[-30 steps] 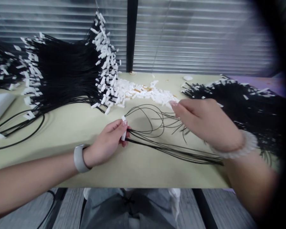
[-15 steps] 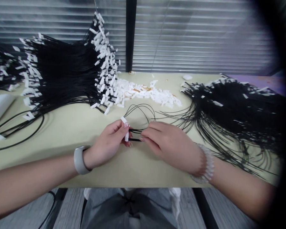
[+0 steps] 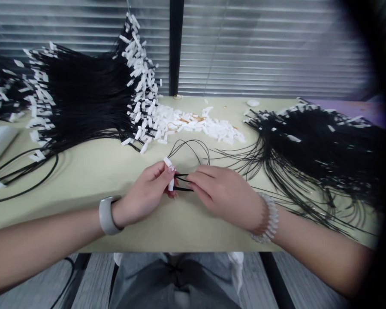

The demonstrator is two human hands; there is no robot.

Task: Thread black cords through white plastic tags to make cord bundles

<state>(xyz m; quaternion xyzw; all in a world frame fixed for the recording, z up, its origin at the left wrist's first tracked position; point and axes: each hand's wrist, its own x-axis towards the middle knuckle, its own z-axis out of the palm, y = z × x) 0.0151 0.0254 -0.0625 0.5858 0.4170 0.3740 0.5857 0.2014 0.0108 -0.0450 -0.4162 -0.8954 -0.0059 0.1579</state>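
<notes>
At centre of the table, close to its front edge: noted left hand closed, thumb and forefinger pinching a small white tag held roughly upright. Noted right hand closed as well, fingertips pinched on thin black cords just beside the tag, nearly touching the left hand. Traced cords from the pinch back into a loose loop lying flat behind both hands. Behind loop: scattered pile of loose white tags. Far left: large fanned bundle of tagged cords. Right side: sprawling heap of black cords, thin ends trailing toward centre. Grey wristband on left wrist, beaded bracelet on right.
</notes>
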